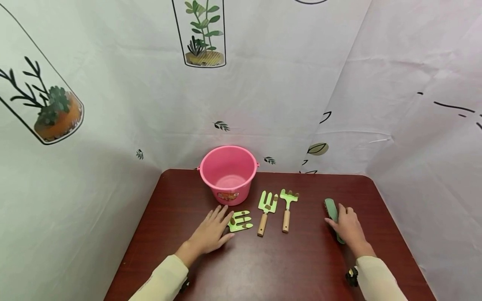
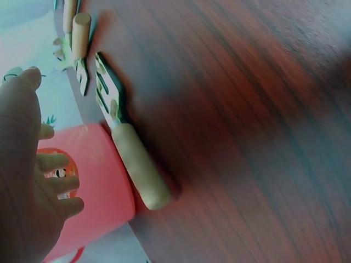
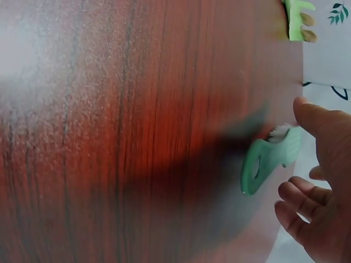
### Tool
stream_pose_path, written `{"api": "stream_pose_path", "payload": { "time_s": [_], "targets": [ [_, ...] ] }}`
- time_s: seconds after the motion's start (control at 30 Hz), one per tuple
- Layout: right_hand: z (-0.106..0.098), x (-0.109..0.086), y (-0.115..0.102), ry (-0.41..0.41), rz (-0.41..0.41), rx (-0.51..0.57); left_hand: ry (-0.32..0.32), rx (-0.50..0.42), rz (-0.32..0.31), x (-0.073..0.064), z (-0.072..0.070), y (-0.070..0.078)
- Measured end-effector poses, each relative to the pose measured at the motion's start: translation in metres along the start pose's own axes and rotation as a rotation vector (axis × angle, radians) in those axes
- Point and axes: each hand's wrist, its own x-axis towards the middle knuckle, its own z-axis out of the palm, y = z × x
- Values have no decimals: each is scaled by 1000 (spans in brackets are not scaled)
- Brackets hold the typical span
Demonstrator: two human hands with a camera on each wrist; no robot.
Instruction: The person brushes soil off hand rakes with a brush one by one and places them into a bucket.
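Green brush (image 1: 330, 209) is lying on the R part of the table, slanting, one end twd the back wall, the other twd the person. R hand (image 1: 350, 228) is hovering around it, thumb on one side, other fingers (image 3: 299, 197) on the other. Thumb & fingers are standing well apart, hand loosely open; in the R wrist view a gap is showing btwn thumb and brush, so it's not gripping. Whether any fingertip is touching, can't tell.

Near fork (image 2: 140, 164) is lying flat on the L side, prongs pointing R, wooden handle mostly hiding under the L hand in the head view. L hand (image 1: 211, 230) is hanging over that handle, palm down, fingers (image 2: 59, 186) extending & spreading, thumb sticking out to the side. L wrist view is showing space btwn hand and handle: it's holding nothing.

Pink bucket (image 1: 242, 191) is standing upright just behind the near fork, w/ a sticker (image 1: 228, 196) on its front. Middle fork (image 1: 265, 214) is lying to the R of the near fork, prongs twd the wall, handle twd the person. Rake (image 1: 287, 211) is lying just beside it, same way round. Both are having light-green heads w/ brown patches. Everything's resting on the dark reddish-brown table (image 1: 271, 267); white cloth (image 1: 263, 96) w/ plant prints is hanging behind & at both sides.
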Motion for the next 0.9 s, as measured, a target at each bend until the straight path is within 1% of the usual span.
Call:
{"api": "stream_pose_path", "payload": {
  "time_s": [0.3, 0.4, 0.53, 0.63, 0.8, 0.9],
  "targets": [
    [5, -1, -7, 2, 9, -33, 44, 40, 81, 14, 0, 14],
    [7, -3, -7, 37, -9, -54, 50, 44, 100, 20, 0, 19],
    [10, -3, -5, 110, -44, -93, 63, 49, 124, 31, -1, 25],
    [12, -4, -5, 137, -52, -108, 74, 62, 136, 39, -4, 29],
    [12, -2, -6, 128, -45, -106, 64, 97, 142, 47, -7, 34],
    [10, 0, -8, 103, -23, -103, 56, 115, 140, 49, -7, 36]
  ]
}}
